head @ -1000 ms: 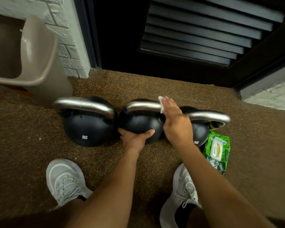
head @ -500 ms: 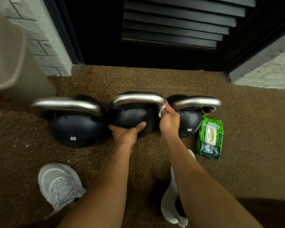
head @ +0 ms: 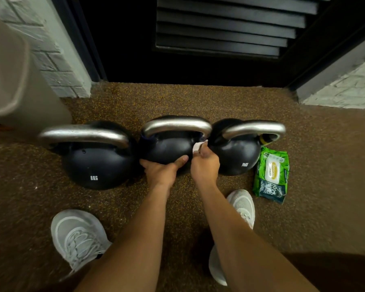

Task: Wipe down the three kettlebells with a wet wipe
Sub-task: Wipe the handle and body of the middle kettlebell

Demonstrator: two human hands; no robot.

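Nearest us: two white shoes, the left shoe [head: 78, 239] fully in view, the right shoe [head: 241, 205] partly behind our right forearm. Both stand on the speckled brown floor [head: 40, 207].

Next out, our hands. The left hand [head: 161, 170] lies on the near face of the middle kettlebell [head: 169, 147], fingers spread along its lower curve with the thumb lying across the front, steadying it; we judge this a brace more than a grasp. The right hand [head: 204, 165] is clenched around the white wet wipe [head: 198, 146], pinching it against the right shoulder of the same bell, just under the foot of its handle.

Change noted: a second ago the wipe sat on top of the handle near its right end; half a second ago it had slid to the handle's right leg; now it is lower, on the black body. We judge the handle pass done and the body wipe beginning on this bell.

Count: three kettlebells in a row, bodies touching or nearly so. The left kettlebell [head: 95, 163] is marked 8KG; the right kettlebell [head: 238, 157] carries a mark too blurred to read with confidence. One wipe in hand. One green wipes packet [head: 271, 175] lies just right of the right bell.

Farthest: a beige bin [head: 9, 81] at left, white brick wall [head: 57, 55], dark louvred door [head: 219, 28].
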